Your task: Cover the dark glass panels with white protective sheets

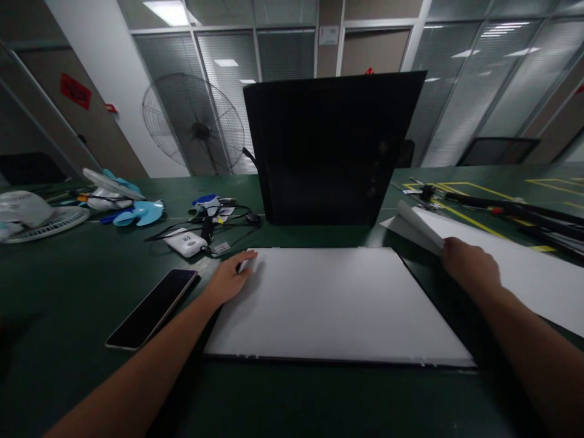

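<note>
A flat white rectangular panel (pixel 337 304) with a thin dark border lies on the green table in front of me. My left hand (pixel 230 277) rests at its far left corner, fingers stretched out and apart, touching the edge. Off to the right, my right hand (pixel 469 267) is closed on the near edge of some white sheets (pixel 533 261). The left end of these sheets is curled and lifted, showing more than one layer. My right fingertips are partly hidden.
A large black panel (pixel 337 146) stands upright behind the white one. At left are a phone (pixel 155 307), a white device (pixel 186 242) with cables, and fan parts (pixel 139 213) with blue blades. Black strips (pixel 524 210) lie at far right; a large caged fan (pixel 194 121) stands behind.
</note>
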